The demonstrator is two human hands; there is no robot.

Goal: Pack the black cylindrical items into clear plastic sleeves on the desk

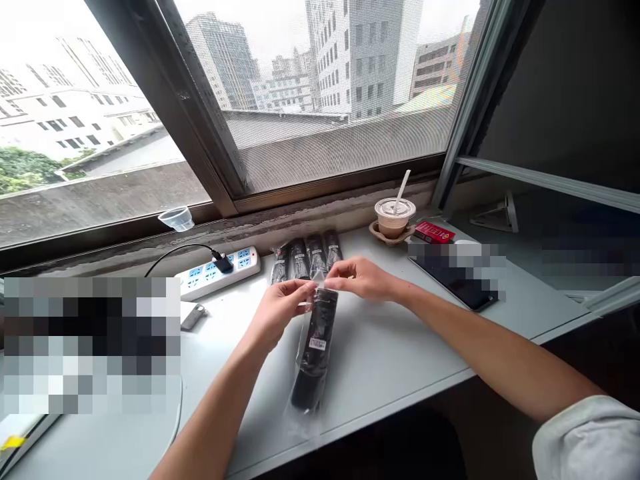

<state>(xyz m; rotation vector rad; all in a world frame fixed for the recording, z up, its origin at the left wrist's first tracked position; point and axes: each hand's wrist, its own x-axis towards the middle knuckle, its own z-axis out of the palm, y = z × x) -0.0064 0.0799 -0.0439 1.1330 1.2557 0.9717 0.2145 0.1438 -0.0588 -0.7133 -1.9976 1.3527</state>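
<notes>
A long black cylindrical item (319, 320) lies on the table inside a clear plastic bag (311, 420). A small white printed label is on its middle; I cannot tell its exact kind. My left hand (283, 305) pinches the far end of the bag from the left, thumb and fingertips together. From the right, my right hand (361, 279) pinches the same end, its fingertips close to the left ones. Just beyond my hands, several similar black packages (299, 259) in clear wrap lie side by side, partly hidden by my fingers and the bag.
A white power strip (225, 272) with a black plug stands at the back left, near a USB stick (194, 317). A drink cup (395, 217) with a straw, a red box (434, 232) and a dark tablet (453, 280) are at the right. A clear plastic cup (177, 219) rests on the sill.
</notes>
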